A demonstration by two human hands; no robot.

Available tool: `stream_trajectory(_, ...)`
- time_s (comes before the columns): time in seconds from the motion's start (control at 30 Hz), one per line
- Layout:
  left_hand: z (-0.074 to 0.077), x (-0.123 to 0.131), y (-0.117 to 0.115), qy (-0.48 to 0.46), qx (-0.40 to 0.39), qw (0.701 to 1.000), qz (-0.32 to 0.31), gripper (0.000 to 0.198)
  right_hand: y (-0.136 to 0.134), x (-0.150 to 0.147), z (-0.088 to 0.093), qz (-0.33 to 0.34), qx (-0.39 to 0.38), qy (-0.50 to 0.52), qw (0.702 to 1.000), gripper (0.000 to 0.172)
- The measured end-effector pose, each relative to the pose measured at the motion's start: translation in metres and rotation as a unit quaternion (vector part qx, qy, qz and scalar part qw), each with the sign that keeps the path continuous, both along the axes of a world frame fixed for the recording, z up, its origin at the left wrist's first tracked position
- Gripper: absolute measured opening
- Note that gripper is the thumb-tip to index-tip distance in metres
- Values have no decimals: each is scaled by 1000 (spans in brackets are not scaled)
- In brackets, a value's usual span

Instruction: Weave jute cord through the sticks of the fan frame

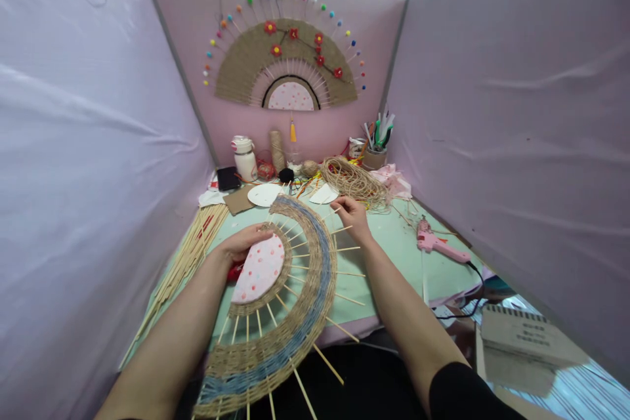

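Observation:
A half-round woven fan (pixel 315 275) made of twine is tilted on its side in front of me, with a blue band through its tan weave. Thin sticks radiate from its pink dotted half-disc (pixel 260 268) and poke out past the outer rim. My left hand (pixel 246 241) is closed on the straight inner edge by this half-disc, thumb on the front and the other fingers hidden behind. At the upper right rim, the fingertips of my right hand (pixel 350 215) are pinched together at the end of one stick; any twine between them is too small to see.
Loose sticks (pixel 189 256) lie at the left. Behind are white card pieces (pixel 266 195), a twine coil (pixel 352 180), a twine spool (pixel 277 152) and a white bottle (pixel 244 159). A pink glue gun (pixel 443 246) rests at right. A finished fan (pixel 246 62) hangs on the back panel.

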State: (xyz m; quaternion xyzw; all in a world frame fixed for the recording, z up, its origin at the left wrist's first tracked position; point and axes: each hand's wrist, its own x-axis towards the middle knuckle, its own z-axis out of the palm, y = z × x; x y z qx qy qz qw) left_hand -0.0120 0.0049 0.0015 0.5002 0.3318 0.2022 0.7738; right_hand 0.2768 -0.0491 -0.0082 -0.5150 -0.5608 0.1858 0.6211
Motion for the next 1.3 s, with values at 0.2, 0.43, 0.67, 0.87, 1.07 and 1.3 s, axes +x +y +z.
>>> stream_trajectory(0.2, -1, 1, -1, -8, 12, 1000, -14, 40, 4, -13, -9, 95, -74, -36, 992, 23)
stream_trajectory(0.43, -4, 2, -2, -15, -7, 1000, 7, 38, 10, -19, -15, 86, -71, -24, 993, 27)
stream_trajectory(0.67, 1, 2, -3, -20, -21, 999, 30, 34, 18, -18, -3, 64, -36, -33, 997, 25)
stream_trajectory(0.87, 1, 0, 0, -20, -18, 1000, 12, 34, 23, -14, 17, 62, 2, -87, 994, 23)
stream_trajectory(1.07, -2, -1, -2, -33, -10, 999, -8, 33, 33, 2, 38, 53, 39, -159, 985, 19)
stream_trajectory(1.3, 4, 3, -8, -40, -28, 999, -7, 37, 46, 11, 54, 69, 77, -198, 975, 17)
